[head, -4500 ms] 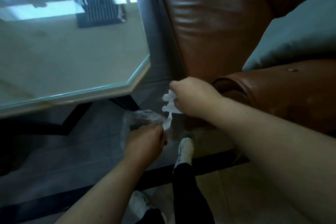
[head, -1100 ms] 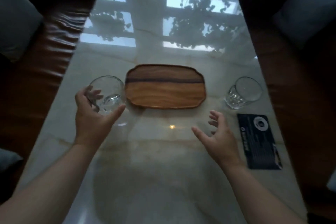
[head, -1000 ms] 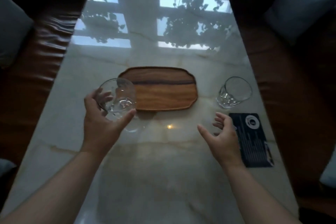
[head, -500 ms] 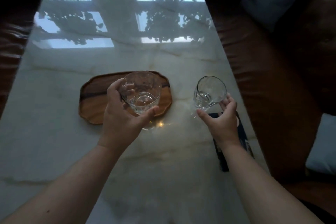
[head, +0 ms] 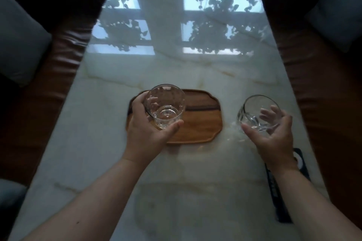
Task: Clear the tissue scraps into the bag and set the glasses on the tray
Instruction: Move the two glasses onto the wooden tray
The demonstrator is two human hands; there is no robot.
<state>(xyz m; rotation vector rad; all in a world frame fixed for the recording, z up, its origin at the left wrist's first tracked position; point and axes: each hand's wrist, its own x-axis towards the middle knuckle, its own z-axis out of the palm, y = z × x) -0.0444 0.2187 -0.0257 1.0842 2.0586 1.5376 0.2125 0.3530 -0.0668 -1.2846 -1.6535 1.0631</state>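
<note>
Now I see my left hand [head: 146, 133] with its grip around one glass [head: 165, 106], over the near left part of the wooden tray [head: 201, 123]. My right hand [head: 271, 139] grips another glass [head: 256, 112], tilted, beside the tray above the worktop [head: 176, 68].

Dim room, glossy pale bench between brown leather seats

Below me the marbled bench [head: 176, 72] runs away lengthwise, its polished top mirroring a bright paned window [head: 221, 25] with trailing leafy vines in silhouette. Brown leather seating [head: 58, 68] flanks it on my left, with a grey-blue cushion [head: 19, 45] on it; more dark leather [head: 317, 84] and another grey-blue cushion [head: 337, 10] sit on my right. The only light is that cool reflected daylight.
</note>
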